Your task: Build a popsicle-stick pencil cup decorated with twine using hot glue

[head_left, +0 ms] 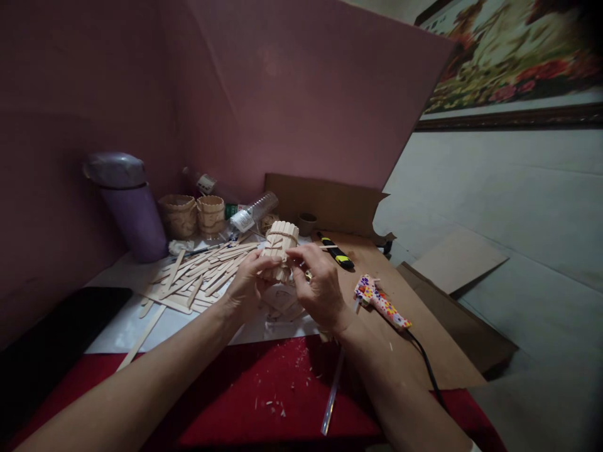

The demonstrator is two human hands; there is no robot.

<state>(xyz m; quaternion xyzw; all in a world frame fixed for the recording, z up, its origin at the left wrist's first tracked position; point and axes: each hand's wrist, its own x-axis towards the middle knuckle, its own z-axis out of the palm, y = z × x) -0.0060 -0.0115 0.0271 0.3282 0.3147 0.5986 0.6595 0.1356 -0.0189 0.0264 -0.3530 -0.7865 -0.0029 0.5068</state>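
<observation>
A small cup covered in upright craft sticks [282,233], with a twisted cord band near its top, is tilted in my left hand [245,282], whose fingers wrap around its left side. My right hand [318,282] is closed in a pinch against the cup's right front. A thin pale craft stick [330,247] pokes out past its knuckles; the rest of that stick is hidden by the hand. Below the cup stands a clear plastic container [282,307], partly covered by my hands. Many loose craft sticks [211,273] lie spread to the left on white paper.
A flower-patterned glue gun [384,302] with a black cable rests on brown cardboard [433,351] at right, near a black-yellow utility knife [335,251]. Behind are two stick-covered cups [210,213], plastic bottles [254,212] and a purple tumbler [134,213]. Scraps dot the red cloth [226,402].
</observation>
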